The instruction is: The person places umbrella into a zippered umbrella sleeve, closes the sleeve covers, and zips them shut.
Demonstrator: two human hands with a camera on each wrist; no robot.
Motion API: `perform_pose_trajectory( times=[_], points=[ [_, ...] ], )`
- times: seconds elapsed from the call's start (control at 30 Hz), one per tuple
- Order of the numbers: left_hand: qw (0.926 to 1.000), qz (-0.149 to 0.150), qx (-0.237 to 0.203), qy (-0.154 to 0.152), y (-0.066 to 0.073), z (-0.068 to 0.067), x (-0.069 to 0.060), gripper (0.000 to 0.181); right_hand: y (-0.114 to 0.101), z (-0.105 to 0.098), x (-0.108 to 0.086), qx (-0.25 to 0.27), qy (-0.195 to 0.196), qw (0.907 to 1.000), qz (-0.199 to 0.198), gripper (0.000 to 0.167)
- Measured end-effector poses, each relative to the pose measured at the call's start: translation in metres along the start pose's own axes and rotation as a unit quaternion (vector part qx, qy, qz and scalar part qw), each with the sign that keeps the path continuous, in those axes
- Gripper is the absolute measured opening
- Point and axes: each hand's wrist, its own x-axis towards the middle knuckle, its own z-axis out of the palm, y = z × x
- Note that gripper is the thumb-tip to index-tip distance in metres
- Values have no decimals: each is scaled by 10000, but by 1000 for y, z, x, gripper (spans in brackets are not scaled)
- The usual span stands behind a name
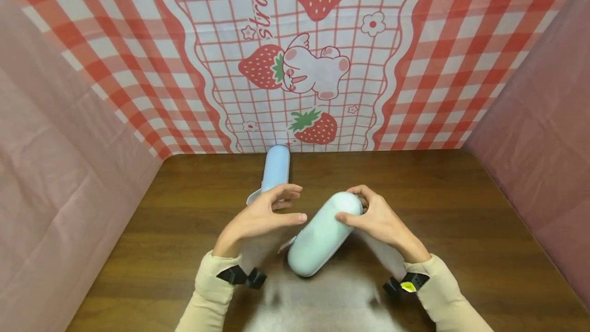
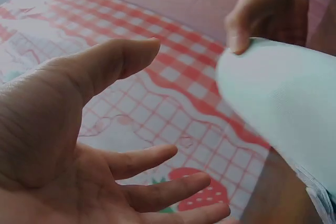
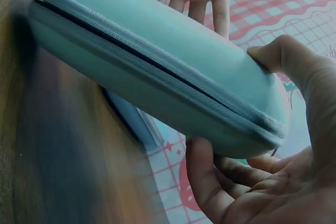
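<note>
A mint-green zippered hard case [image 1: 322,237] is held tilted above the table by my right hand [image 1: 380,219], which grips its far end between thumb and fingers. In the right wrist view, a dark slit runs along the side of the case [image 3: 157,51] between its two zip edges. My left hand [image 1: 260,214] is to the left of the case, fingers spread and palm facing it, holding nothing. The left wrist view shows a gap between that hand [image 2: 58,124] and the case [image 2: 283,93]. A small tab [image 1: 287,245] sticks out from the case's left side.
A light-blue case [image 1: 276,168] with a strap loop [image 1: 252,197] lies on the brown wooden table [image 1: 184,219], behind my left hand. A strawberry-print cloth [image 1: 318,65] hangs at the back edge, and pink cloths [image 1: 60,142] flank both sides.
</note>
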Motion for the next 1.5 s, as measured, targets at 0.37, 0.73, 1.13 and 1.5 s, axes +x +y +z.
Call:
perform_pose_trajectory(
  times=[0.37,0.73,1.13,1.5],
  points=[
    [9908,-474,-817,-974,-9,39,20,79,3,-2,-2,497,-464,9966,-471,49],
    [9911,-496,-615,-1070,-11,54,23,93,-5,-2,-4,710,-1055,9886,-809,43],
    [9948,-474,-736,-520,-9,62,25,62,-5,-7,-4,834,-711,9895,-939,44],
    [9931,-811,-706,-460,-16,63,18,70,-2,-10,-2,327,-80,9907,-1321,22]
  ],
)
